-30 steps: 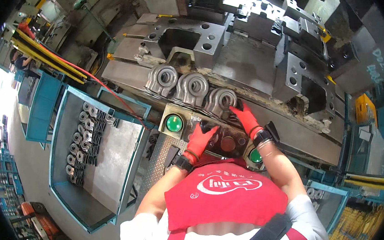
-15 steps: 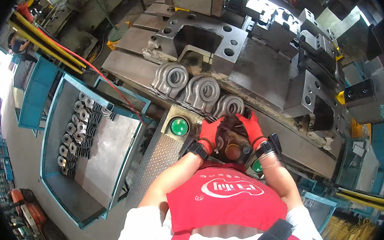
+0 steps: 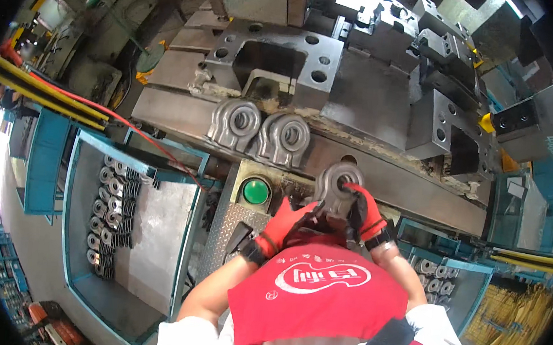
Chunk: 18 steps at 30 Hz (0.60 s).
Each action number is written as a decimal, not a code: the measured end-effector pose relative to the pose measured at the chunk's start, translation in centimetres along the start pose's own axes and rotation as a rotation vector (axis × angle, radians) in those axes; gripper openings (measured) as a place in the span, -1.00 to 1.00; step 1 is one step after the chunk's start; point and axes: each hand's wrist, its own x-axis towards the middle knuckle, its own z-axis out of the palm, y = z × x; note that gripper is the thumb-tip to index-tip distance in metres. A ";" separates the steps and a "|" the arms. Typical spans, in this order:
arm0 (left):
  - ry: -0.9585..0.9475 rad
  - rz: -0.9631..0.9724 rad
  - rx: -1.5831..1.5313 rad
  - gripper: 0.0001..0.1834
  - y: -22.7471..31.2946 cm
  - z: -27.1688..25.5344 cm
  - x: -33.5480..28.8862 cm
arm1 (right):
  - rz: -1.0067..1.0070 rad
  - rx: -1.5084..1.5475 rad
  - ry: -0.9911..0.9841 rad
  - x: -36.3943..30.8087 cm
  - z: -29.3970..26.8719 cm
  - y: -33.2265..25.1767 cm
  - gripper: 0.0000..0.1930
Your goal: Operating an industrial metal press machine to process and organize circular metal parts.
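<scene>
A grey metal bracket with a ring-shaped eye (image 3: 334, 194), apparently one of a stack, is tilted up in front of my apron. My right hand (image 3: 370, 215), in a red glove with dark fingertips, is closed on its right side, with the thumb by the ring. My left hand (image 3: 282, 224), gloved the same way, is at its lower left. Its thumb stands apart and its stretched fingers reach the bracket's edge; whether they bear any weight is hidden. Two more stacks of ring brackets, a left stack (image 3: 234, 124) and a right stack (image 3: 284, 139), stand on the press bed's front ledge.
A green button (image 3: 256, 191) sits left of my hands, above a tread plate (image 3: 224, 230). Heavy die blocks (image 3: 326, 58) rise behind the ledge. At left, a blue-framed bin (image 3: 180, 256) contains rows of brackets; another blue bin (image 3: 471, 275) with brackets stands at right.
The third bracket stack has come off the ledge toward my body, tilted up. My right hand has stayed on it. My left hand has moved down and left, its thumb spreading away.
</scene>
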 end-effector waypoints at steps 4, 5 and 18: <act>0.005 -0.032 0.341 -0.41 0.2 0.8 -0.1 | 0.108 0.248 0.123 -2.1 1.9 -2.6 -0.62; -0.110 0.060 0.379 -0.40 0.3 1.1 -0.1 | 0.130 0.076 0.190 -2.6 2.7 -3.2 -0.62; -0.252 0.281 0.499 -0.59 -0.1 1.6 -1.3 | 0.204 0.295 0.021 -8.5 5.2 -7.1 -0.49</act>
